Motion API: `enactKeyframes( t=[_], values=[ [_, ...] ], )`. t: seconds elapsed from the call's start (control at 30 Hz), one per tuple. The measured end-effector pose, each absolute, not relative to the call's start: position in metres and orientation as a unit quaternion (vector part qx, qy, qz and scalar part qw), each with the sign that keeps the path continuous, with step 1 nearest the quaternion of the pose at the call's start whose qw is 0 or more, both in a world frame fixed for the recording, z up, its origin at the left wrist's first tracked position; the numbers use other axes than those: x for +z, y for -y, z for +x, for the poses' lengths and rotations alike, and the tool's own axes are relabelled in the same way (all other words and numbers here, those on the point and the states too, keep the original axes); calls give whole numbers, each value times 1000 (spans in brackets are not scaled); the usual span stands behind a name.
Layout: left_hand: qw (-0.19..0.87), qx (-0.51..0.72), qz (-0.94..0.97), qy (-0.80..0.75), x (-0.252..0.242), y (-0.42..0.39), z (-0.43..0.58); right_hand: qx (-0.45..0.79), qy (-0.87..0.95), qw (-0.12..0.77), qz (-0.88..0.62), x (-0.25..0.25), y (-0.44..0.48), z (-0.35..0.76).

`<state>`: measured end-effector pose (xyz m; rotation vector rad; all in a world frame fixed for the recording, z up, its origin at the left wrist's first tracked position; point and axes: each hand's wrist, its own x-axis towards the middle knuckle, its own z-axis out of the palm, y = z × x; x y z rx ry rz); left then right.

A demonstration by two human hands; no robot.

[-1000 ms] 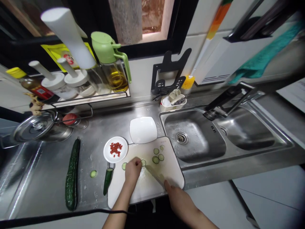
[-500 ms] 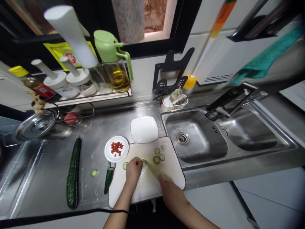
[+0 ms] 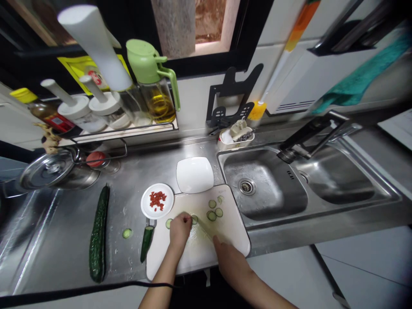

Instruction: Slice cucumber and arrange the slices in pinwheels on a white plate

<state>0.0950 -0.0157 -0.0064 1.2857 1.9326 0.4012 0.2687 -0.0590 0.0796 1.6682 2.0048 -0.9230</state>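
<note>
My left hand (image 3: 179,231) is over the middle of the white cutting board (image 3: 225,244), its fingers pinched together at the edge of a cucumber slice (image 3: 195,219). In my right hand (image 3: 231,261) is a knife (image 3: 205,228), fingers closed round the handle. Its thin blade, hard to make out against the board, slants up and left to that slice. Several round cucumber slices (image 3: 211,215) lie on the board's right side, beside small peel pieces. One more slice (image 3: 168,223) shows left of my left hand. A cut length of cucumber (image 3: 147,243) rests along the board's left edge.
A whole cucumber (image 3: 99,236) and a loose cucumber slice (image 3: 127,233) lie left on the steel counter. Behind the board stand a plate of red berries (image 3: 147,211) and a white square dish (image 3: 195,174). The sink (image 3: 267,184) is right; a black cord (image 3: 128,283) crosses in front.
My right hand and the knife have shifted very slightly left. My left hand stays in place at the slice, and the other things have not moved.
</note>
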Motion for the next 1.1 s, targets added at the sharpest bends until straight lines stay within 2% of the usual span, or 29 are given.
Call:
enactKeyframes(
  t=[0.33, 0.63, 1.1],
  values=[
    [382, 146, 500, -763, -7, 15, 96, -361, -690, 215, 589, 86, 57, 270],
    [392, 221, 497, -742, -8, 24, 96, -382, -666, 225, 600, 77, 76, 296],
    [279, 195, 411, -845, 0, 56, 35, -385, -667, 228, 596, 81, 74, 298]
  ],
)
